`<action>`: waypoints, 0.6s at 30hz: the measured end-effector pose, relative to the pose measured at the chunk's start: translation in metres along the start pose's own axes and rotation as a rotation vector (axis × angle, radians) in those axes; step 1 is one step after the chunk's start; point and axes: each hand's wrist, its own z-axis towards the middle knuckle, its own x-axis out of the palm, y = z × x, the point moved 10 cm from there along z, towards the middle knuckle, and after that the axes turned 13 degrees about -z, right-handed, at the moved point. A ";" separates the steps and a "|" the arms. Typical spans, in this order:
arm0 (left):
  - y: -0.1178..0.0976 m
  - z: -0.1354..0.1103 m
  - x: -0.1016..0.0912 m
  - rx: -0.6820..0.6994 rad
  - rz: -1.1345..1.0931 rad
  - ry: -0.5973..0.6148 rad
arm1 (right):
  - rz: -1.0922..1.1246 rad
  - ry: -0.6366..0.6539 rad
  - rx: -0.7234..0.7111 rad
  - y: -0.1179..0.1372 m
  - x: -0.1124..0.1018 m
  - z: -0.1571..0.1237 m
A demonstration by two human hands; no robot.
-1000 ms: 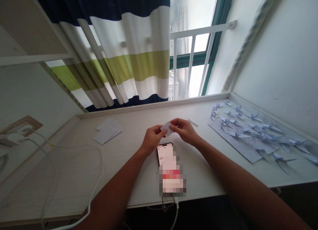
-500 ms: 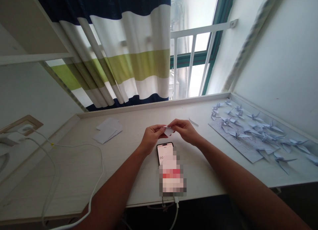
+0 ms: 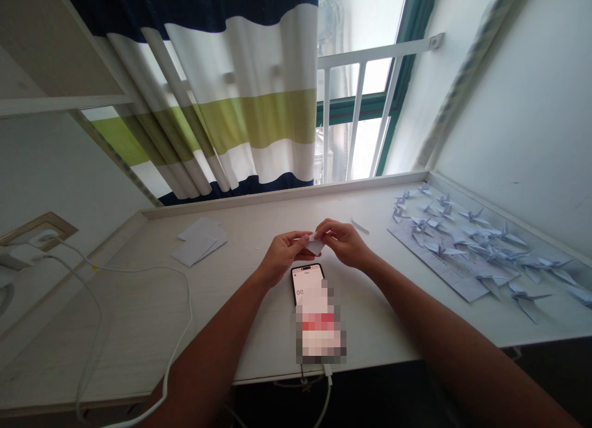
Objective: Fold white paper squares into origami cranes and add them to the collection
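A small folded piece of white paper (image 3: 316, 247) is held between both hands above the white desk. My left hand (image 3: 287, 253) pinches its left side, thumb on top. At the paper's upper right edge, the fingertips of my right hand (image 3: 341, 240) are closed on it. Just below the hands lies a phone (image 3: 308, 280) with a lit screen, partly pixelated, a cable at its lower end. Off to the right, several folded paper cranes (image 3: 485, 249) lie in a group, some on a printed sheet (image 3: 444, 274).
Several loose paper squares (image 3: 198, 243) lie on the desk's left. A white charging cable (image 3: 189, 292) curves from the wall socket (image 3: 41, 237) across the left side. A thin paper strip (image 3: 360, 225) lies beyond my right hand. A raised rim (image 3: 277, 197) edges the back.
Both hands stay in nearly the same place on the paper. My right fingers have shifted slightly along its upper edge, and the paper's visible shape differs a little.
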 end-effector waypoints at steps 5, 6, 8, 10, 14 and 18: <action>0.001 0.000 0.005 -0.006 0.088 0.073 | -0.054 -0.029 0.060 -0.007 -0.003 0.000; 0.003 0.000 0.007 -0.017 0.098 0.083 | -0.059 -0.040 0.087 -0.011 -0.004 0.000; 0.004 -0.001 0.009 -0.028 0.108 0.105 | -0.042 -0.059 0.142 -0.018 -0.006 -0.001; 0.006 -0.001 0.011 -0.030 0.119 0.120 | -0.010 -0.067 0.173 -0.022 -0.007 -0.001; 0.002 0.001 0.009 0.035 0.203 0.093 | -0.022 -0.085 0.139 -0.017 -0.009 0.000; -0.009 0.001 0.005 0.166 0.212 0.042 | -0.034 -0.077 0.121 -0.010 -0.008 0.001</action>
